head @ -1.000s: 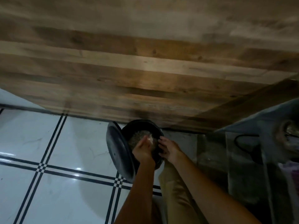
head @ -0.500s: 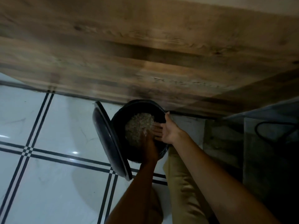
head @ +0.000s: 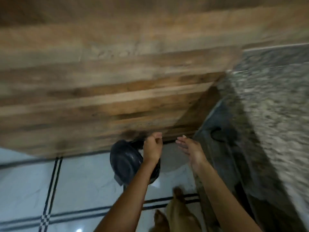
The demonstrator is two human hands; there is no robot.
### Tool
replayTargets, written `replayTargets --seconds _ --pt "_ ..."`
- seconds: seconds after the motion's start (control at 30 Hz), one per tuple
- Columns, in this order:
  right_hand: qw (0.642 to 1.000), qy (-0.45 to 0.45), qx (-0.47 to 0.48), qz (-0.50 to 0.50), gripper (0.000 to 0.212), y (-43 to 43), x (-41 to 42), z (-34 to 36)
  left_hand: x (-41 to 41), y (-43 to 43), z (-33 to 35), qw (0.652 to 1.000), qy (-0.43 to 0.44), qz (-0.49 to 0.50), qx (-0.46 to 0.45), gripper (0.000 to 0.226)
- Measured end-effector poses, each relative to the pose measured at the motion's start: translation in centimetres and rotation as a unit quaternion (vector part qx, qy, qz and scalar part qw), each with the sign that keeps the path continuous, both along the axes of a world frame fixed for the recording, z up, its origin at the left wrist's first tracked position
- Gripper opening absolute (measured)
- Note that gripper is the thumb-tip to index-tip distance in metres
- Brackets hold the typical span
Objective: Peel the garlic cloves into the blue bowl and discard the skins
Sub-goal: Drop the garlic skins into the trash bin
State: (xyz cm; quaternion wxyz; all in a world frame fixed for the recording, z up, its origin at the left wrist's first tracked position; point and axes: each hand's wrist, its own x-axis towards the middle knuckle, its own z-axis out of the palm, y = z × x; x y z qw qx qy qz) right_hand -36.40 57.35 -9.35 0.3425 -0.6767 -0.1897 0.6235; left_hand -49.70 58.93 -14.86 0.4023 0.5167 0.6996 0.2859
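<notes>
A black waste bin point(head: 124, 162) stands on the floor against the wooden cabinet front, its round lid turned toward me and hiding the inside. My left hand point(head: 153, 148) hovers over the bin's right edge with its fingers curled in; nothing shows in them. My right hand point(head: 189, 150) is to the right of the bin, apart from it, with fingers straight and spread. Neither garlic nor the blue bowl is in view. The frame is blurred.
A wooden cabinet front point(head: 117, 91) fills the upper half. A speckled stone counter point(head: 270, 104) runs down the right side. Below lies a white tiled floor point(head: 80, 185) with dark lines. My foot point(head: 178, 193) and tan trouser leg point(head: 180, 216) are near the bin.
Both hands have lifted out of the bin mouth and moved apart. The bin's lid has swung over the opening, hiding the skins seen earlier. The view has shifted and blurred.
</notes>
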Motion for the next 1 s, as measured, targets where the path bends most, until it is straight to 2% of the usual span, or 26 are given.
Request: replayTargets --seconds 0.07,0.13,0.2,0.3,0.4,0.47,0.53,0.63,0.73,0.77,0.9,1.0 --pt "0.996 -0.026 0.077 -0.047 0.024 -2.9 3.7 5.3 4.2 -0.2 5.4 0.995 -0.001 -0.083 0.053 0.02" --pt "0.977 -0.08 0.173 -0.099 0.016 -7.2 7.4 9.7 9.4 -1.7 10.0 0.977 -0.032 -0.182 0.104 0.021" --pt "0.943 -0.153 0.244 -0.168 0.012 -12.3 11.4 12.9 15.8 -4.4 13.7 0.95 -0.073 -0.273 0.134 0.023" --pt "0.872 -0.257 0.264 -0.324 0.014 -22.4 16.9 14.7 25.3 -12.3 16.7 0.903 -0.115 -0.395 0.128 0.025" --pt "0.79 -0.313 0.216 -0.481 0.023 -34.3 20.7 14.1 32.7 -24.1 16.8 0.828 -0.122 -0.538 0.101 0.022" --pt "0.758 -0.343 0.174 -0.527 0.03 -42.8 22.4 12.8 35.8 -32.8 16.6 0.764 -0.125 -0.627 0.084 0.018" --pt "0.739 -0.359 0.131 -0.554 0.034 -50.6 23.2 11.5 37.6 -40.4 16.1 0.729 -0.123 -0.671 0.066 0.019" --pt "0.691 -0.434 0.023 -0.577 0.029 -60.8 23.6 10.9 38.6 -48.3 15.1 0.73 -0.07 -0.672 0.099 0.024" --pt "0.643 -0.489 -0.083 -0.584 0.033 -68.5 24.1 10.2 38.7 -51.0 14.2 0.744 -0.014 -0.647 0.166 0.032" --pt "0.64 -0.493 -0.113 -0.578 0.037 -70.1 24.2 10.0 38.8 -51.2 13.9 0.747 0.003 -0.645 0.163 0.035" --pt "0.671 -0.468 -0.178 -0.546 0.05 -73.7 25.5 9.4 39.6 -51.0 12.9 0.749 0.072 -0.64 0.153 0.044" --pt "0.677 -0.477 -0.217 -0.516 0.055 -75.1 27.1 8.8 41.4 -51.5 13.3 0.699 0.087 -0.682 0.197 0.033"
